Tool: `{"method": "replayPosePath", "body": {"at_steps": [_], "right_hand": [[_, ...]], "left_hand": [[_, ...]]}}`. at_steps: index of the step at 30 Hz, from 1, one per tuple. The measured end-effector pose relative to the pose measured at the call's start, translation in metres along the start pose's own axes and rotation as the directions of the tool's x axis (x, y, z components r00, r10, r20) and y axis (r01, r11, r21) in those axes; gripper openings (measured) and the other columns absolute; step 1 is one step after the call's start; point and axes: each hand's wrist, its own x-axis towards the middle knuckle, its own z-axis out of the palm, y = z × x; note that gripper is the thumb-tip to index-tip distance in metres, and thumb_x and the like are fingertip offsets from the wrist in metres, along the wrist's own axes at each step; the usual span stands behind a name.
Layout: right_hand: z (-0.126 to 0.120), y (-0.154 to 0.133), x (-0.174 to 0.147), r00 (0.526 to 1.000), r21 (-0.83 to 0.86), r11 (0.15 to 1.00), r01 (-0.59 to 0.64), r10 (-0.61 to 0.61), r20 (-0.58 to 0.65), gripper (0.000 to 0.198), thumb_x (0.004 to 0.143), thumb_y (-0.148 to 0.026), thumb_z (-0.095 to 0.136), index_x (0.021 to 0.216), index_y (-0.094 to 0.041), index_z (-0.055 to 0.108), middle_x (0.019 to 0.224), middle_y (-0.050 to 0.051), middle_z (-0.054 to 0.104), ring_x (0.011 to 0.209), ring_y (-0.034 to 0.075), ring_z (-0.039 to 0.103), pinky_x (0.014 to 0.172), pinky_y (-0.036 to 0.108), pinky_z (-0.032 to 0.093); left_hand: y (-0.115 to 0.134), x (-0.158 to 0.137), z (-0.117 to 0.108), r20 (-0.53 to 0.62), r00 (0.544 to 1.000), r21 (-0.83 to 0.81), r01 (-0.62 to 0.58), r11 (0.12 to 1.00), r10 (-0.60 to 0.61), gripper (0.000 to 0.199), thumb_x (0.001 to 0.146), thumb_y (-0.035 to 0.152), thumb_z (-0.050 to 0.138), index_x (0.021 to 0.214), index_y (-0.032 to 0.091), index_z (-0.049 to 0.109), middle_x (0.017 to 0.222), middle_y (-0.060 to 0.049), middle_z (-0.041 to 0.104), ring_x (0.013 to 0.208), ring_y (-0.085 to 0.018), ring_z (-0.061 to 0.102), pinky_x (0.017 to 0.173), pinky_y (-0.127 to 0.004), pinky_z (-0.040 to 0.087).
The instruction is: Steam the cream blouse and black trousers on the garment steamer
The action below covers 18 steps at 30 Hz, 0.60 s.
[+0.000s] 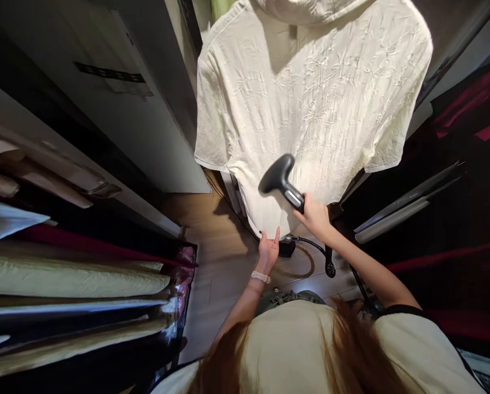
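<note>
The left hand point(268, 251), thumb and finger spread, is at the hem of the hanging shirt point(310, 109), any pinch unclear, while rightward the right hand point(315, 218) grips the steamer point(276, 175) before smoother lower cloth, the work seemingly partway, puckers remaining above.

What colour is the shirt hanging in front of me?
The shirt is cream, in the head view.
</note>
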Motion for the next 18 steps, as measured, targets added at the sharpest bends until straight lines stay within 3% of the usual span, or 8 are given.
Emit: {"method": "replayPosePath", "body": {"at_steps": [3,8,10,13,18], "right_hand": [[-0.006,0.002,0.0,0.999,-0.004,1.0,0.025,-0.025,0.023,0.045,0.098,-0.045,0.053,0.131,-0.015,0.05,0.112,0.014,0.07,0.095,0.03,0.069,0.075,0.035,0.05],[-0.067,0.001,0.041,0.978,0.013,0.999,0.034,-0.03,-0.207,0.046,0.098,-0.041,0.053,0.134,-0.013,0.047,0.117,0.017,0.067,0.093,0.03,0.068,0.074,0.038,0.05],[-0.08,0.0,0.049,0.966,0.001,1.0,0.023,-0.022,-0.258,0.044,0.098,-0.04,0.052,0.133,-0.013,0.047,0.116,0.016,0.067,0.094,0.031,0.067,0.075,0.038,0.05],[-0.067,0.001,0.039,0.978,-0.037,0.999,0.027,-0.034,-0.208,0.041,0.099,-0.042,0.053,0.129,-0.014,0.048,0.114,0.015,0.067,0.091,0.03,0.068,0.072,0.037,0.049],[0.0,0.007,-0.01,1.0,-0.073,0.997,0.019,-0.018,0.023,0.036,0.095,-0.04,0.062,0.121,-0.017,0.052,0.11,0.011,0.069,0.093,0.028,0.07,0.067,0.033,0.045]], "left_hand": [[-0.003,0.002,0.002,0.008,1.0,0.028,0.006,1.0,-0.006,0.042,0.106,0.033,0.042,0.143,0.019,0.055,0.154,-0.011,0.051,0.135,-0.021,0.056,0.107,-0.027,0.051],[-0.007,0.003,0.003,0.025,1.0,0.071,0.001,0.997,-0.003,0.045,0.106,0.033,0.042,0.146,0.016,0.051,0.15,-0.014,0.055,0.133,-0.018,0.059,0.109,-0.028,0.05],[-0.006,0.005,0.002,0.025,1.0,0.085,-0.007,0.996,0.005,0.044,0.106,0.033,0.042,0.144,0.014,0.053,0.149,-0.014,0.055,0.131,-0.018,0.06,0.109,-0.028,0.05],[-0.003,0.009,0.002,0.016,1.0,0.102,-0.026,0.994,0.025,0.042,0.106,0.034,0.04,0.138,0.015,0.058,0.146,-0.014,0.057,0.129,-0.018,0.061,0.108,-0.027,0.05],[0.002,0.012,0.003,0.009,0.999,0.133,-0.034,0.991,0.033,0.041,0.106,0.032,0.039,0.13,0.012,0.064,0.134,-0.017,0.065,0.126,-0.017,0.064,0.106,-0.025,0.051]]}}
